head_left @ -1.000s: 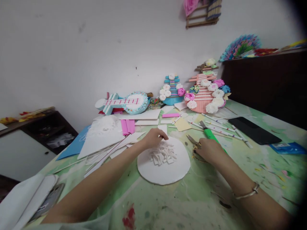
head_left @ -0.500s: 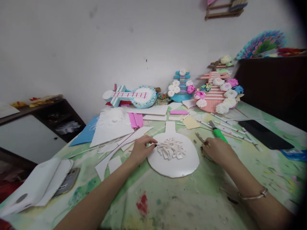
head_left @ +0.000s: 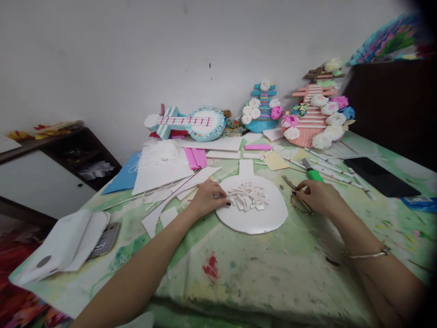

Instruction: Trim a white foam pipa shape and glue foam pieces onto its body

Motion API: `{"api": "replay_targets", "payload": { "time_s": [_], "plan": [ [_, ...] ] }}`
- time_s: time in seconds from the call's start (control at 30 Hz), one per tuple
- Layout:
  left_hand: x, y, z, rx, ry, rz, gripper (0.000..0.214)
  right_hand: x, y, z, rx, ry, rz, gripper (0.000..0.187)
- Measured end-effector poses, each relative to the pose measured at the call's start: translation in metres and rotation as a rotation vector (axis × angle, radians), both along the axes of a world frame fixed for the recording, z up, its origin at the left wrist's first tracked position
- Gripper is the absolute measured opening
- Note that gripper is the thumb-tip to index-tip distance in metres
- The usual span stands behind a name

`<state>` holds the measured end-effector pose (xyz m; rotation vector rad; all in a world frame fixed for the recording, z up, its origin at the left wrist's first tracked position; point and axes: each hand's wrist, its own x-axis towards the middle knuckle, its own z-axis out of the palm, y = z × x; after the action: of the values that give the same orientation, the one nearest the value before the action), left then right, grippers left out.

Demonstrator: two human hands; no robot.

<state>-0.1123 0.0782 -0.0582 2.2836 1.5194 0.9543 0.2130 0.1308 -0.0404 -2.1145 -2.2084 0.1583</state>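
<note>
A white paddle-shaped board (head_left: 252, 223), round with a short neck, lies flat before me. Small white cut strips (head_left: 248, 197) are heaped on it. At the board's left edge is my left hand (head_left: 209, 199), fingers curled and thumb and forefinger tips close together by the heap; whatever is between them is too small to make out. To the right of the board, my right hand (head_left: 319, 197) has its fingers closed on a handle of the metal scissors (head_left: 302, 207). The scissors rest on the table, blades pointing away to the left.
A green-handled cutter (head_left: 314, 175), several white pens (head_left: 336, 176) and a black phone (head_left: 382, 176) lie at right. Paper scraps (head_left: 167, 216) and a white pouch (head_left: 58, 255) are at left. Decorated instrument models (head_left: 205, 123) line the wall on the painted table (head_left: 259, 269).
My view has tilted down a little. The right hand has drawn back slightly from the scissors' blades, so more of the handles shows. My left hand stays at the board's edge, fingers more curled.
</note>
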Motion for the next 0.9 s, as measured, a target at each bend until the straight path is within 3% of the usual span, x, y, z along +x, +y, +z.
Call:
{"api": "replay_targets", "payload": {
  "time_s": [0.37, 0.53, 0.73, 0.9],
  "plan": [
    [0.013, -0.007, -0.001, 0.042, 0.005, -0.013, 0.007, 0.0, 0.001, -0.001, 0.008, -0.006, 0.015, 0.028],
    [0.019, -0.009, -0.001, 0.203, -0.061, -0.089, 0.012, -0.001, 0.0, -0.001, 0.015, -0.001, 0.017, 0.026],
    [0.033, -0.01, 0.001, 0.329, 0.204, -0.228, 0.022, -0.003, -0.002, 0.001, 0.017, -0.01, 0.046, 0.027],
    [0.036, -0.01, 0.001, 0.443, 0.277, -0.206, 0.021, -0.003, -0.001, 0.002, 0.006, -0.008, 0.066, 0.027]
  ]
}}
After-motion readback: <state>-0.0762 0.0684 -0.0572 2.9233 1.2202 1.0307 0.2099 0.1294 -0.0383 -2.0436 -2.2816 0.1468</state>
